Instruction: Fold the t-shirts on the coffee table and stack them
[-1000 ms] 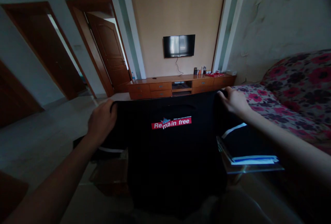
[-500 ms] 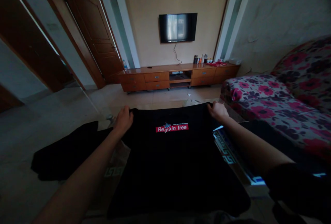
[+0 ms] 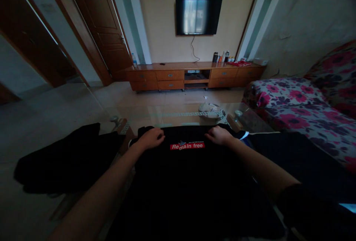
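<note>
A black T-shirt [image 3: 189, 181] with a red "Remain free" print lies spread in front of me on the glass coffee table [image 3: 164, 112]. My left hand [image 3: 151, 138] is closed on its fabric at the upper left of the print. On the other side, my right hand [image 3: 219, 136] has its fingers curled on the cloth near the upper right of the print. Both fingertips are partly hidden against the dark fabric. A folded black garment [image 3: 69, 159] lies to the left, and a dark navy garment [image 3: 300, 159] lies to the right.
Beyond the table stands a low wooden TV cabinet [image 3: 169, 75] with bottles and cans on top. A television [image 3: 198, 16] hangs above it. At the right is a sofa [image 3: 294, 94] with a floral cover. A plastic-lined bin [image 3: 211, 110] shows beyond the shirt.
Both hands have moved inward from the shirt's upper corners, closer to the print. The shirt's top edge has come lower, and more of the table's far side shows.
</note>
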`<act>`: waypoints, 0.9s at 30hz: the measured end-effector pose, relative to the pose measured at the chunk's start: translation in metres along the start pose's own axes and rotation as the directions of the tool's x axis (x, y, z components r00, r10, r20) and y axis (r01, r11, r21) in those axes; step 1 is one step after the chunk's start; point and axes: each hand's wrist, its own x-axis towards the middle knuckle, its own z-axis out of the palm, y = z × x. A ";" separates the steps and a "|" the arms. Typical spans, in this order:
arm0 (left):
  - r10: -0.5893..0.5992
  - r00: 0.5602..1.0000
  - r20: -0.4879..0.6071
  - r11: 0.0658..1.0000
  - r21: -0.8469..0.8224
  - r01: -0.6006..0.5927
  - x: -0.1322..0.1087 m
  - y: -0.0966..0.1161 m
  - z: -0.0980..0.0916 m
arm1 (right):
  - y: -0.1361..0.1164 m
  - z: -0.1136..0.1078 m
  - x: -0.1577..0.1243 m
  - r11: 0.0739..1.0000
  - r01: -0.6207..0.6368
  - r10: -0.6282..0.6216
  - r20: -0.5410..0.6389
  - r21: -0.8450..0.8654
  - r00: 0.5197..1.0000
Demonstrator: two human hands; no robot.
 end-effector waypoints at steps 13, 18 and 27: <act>-0.387 0.906 -0.173 0.892 0.178 0.415 -0.002 0.018 0.040 | -0.046 0.041 -0.001 0.947 -0.319 0.290 -0.353 -0.026 0.889; -0.498 0.865 -0.068 0.854 0.135 0.502 -0.007 0.033 0.044 | -0.059 0.047 -0.007 0.939 -0.344 0.338 -0.281 0.029 0.898; -0.408 0.902 -0.141 0.882 0.196 0.429 -0.055 0.086 0.044 | -0.078 0.066 -0.062 0.932 -0.359 0.359 -0.273 0.052 0.893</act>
